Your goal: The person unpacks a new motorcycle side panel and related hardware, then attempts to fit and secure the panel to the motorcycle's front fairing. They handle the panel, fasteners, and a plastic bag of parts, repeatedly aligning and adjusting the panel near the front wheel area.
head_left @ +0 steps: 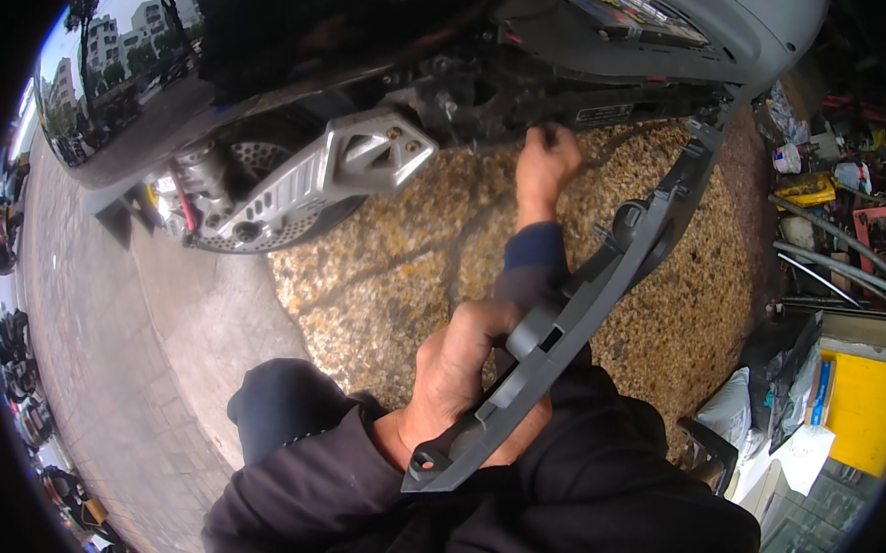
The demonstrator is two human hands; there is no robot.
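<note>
My left hand [455, 367] is wrapped round the near part of a long dark grey plastic trim panel [603, 290]. The panel slants away to the right, and its far end overlaps the grey front bodywork in this view; I cannot tell if it is attached there. My right hand [549, 172] reaches past the panel to the black underside [506, 120] of a scooter. Its fingers are curled in at the lower edge, and what they hold, if anything, is hidden. Left of that hand is a silver swingarm [354, 162] beside the wheel's drilled brake disc [265, 227].
Glossy black bodywork [276, 27] overhangs the wheel. Pebbled ground [392, 284] lies under the scooter, with grey paving [101, 299] to the left. Along the right are cluttered tools and parts, a yellow panel [865, 414], plastic bags [727, 407] and a glass case [821, 527].
</note>
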